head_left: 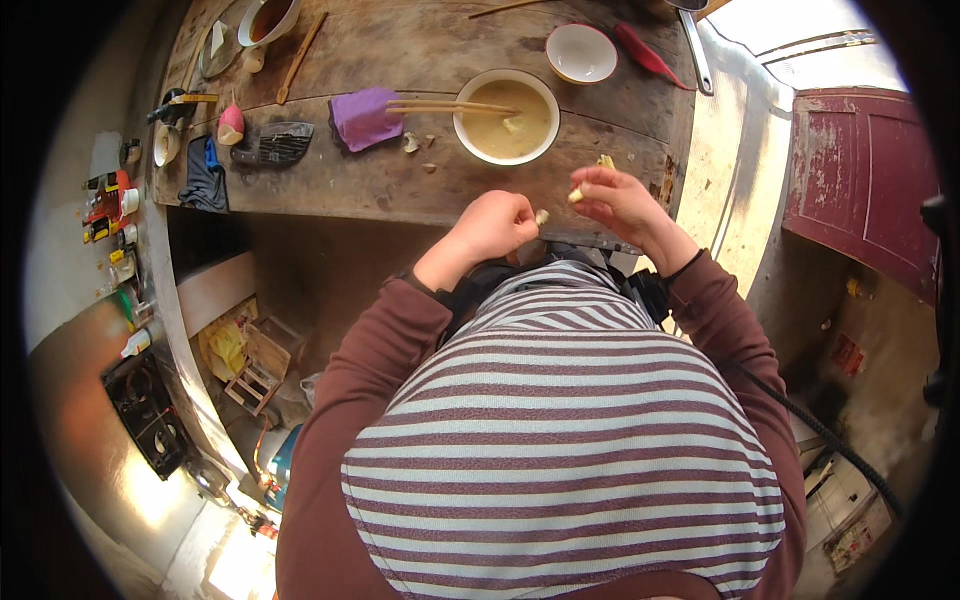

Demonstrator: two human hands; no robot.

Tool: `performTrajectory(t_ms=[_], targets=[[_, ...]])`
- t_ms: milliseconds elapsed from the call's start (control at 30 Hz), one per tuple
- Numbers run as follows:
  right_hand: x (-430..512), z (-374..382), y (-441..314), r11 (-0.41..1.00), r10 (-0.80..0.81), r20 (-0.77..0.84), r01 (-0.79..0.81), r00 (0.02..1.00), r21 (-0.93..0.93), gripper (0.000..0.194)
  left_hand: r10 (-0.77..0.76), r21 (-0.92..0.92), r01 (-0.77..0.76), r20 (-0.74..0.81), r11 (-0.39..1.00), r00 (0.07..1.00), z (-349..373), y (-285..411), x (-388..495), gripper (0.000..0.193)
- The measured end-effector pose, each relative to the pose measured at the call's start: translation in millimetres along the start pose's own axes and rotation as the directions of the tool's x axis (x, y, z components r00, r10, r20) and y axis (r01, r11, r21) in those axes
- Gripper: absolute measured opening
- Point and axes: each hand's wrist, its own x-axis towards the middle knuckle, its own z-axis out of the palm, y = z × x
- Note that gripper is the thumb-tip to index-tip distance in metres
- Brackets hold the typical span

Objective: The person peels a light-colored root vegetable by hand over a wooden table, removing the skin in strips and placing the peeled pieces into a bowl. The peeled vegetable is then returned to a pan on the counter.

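My left hand (491,223) is above the table's near edge, its thumb and forefinger pinching a small whitish piece (541,217) that looks like a garlic clove or its peel. To its right, my right hand (619,204) holds a small pale-yellow piece (576,195) of food between its fingertips. Another yellowish piece (606,161) shows just past the right fingers; whether it is held or lies on the wood I cannot tell. Beyond both hands stands a white bowl (466,142) of cloudy yellowish soup. Wooden chopsticks (427,106) reach into it, their other ends on a purple cloth (367,120).
Pale scraps (411,142) lie on the wooden table (337,187) beside the cloth. An empty white bowl (581,54) and a red pointed object (646,56) sit farther back. Leftward are a dark-bladed tool (276,144), a pink-and-white radish-like vegetable (231,124) and a dark cloth (204,176).
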Motion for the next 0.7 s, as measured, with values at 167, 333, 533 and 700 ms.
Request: performTrajectory(t_ms=[167,333,533,700], targets=[[26,37,-34,0.922,-0.354,0.043,0.357,0.934,-0.153,0.035,0.062,-0.376,-0.114,-0.147,0.92,0.987,-20,-13,-5,0.013],[19,39,-41,0.886,-0.419,-0.09,0.385,0.903,-0.259,0.04,0.099,-0.605,-0.208,-0.208,0.769,0.973,-36,-16,-13,0.013],[-11,34,-8,0.921,-0.078,0.162,0.133,0.984,-0.367,0.033,0.109,-0.641,-0.156,-0.113,0.751,0.988,-24,-7,-7,0.015],[-17,17,-5,0.96,-0.172,0.144,0.199,0.974,-0.197,0.034,0.151,-0.669,-0.192,-0.12,0.718,0.981,-26,30,-12,0.014]])
